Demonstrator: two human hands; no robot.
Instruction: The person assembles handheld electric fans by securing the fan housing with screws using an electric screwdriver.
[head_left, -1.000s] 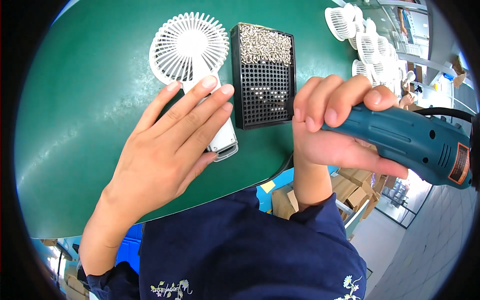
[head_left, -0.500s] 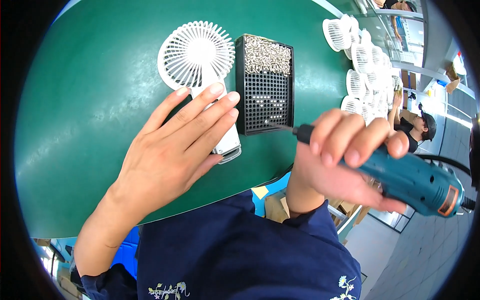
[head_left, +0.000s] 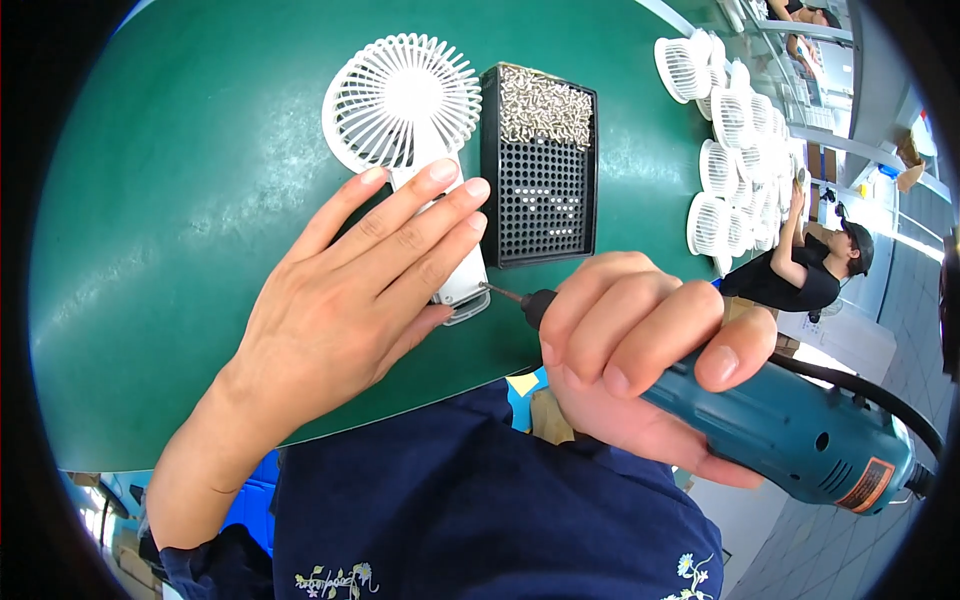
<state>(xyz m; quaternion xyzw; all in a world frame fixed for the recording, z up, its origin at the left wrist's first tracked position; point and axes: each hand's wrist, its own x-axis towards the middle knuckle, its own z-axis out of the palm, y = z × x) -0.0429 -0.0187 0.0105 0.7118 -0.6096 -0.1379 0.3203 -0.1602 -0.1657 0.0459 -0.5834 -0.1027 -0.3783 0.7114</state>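
A white handheld fan (head_left: 408,100) with a round slatted grille lies on the green table. My left hand (head_left: 345,265) rests flat across its handle, fingers stretched out and slightly apart, hiding much of that handle. My right hand (head_left: 640,345) is wrapped around a teal electric screwdriver (head_left: 790,430). Its thin bit reaches left to the lower end of the fan handle, at the right corner. Whether a screw sits on the bit is too small to tell. Just right of the fan stands a black screw tray (head_left: 518,170) with rows of holes.
Loose silver screws (head_left: 545,105) fill the tray's far end, and several stand in its holes. Many white fans (head_left: 735,125) crowd the table's right edge. A black cord (head_left: 865,385) trails from the screwdriver. Beyond the fans is another person (head_left: 810,270) in black.
My right hand has brought the screwdriver left and down, from the tray's near edge to the fan handle's end. My left hand stays on the fan.
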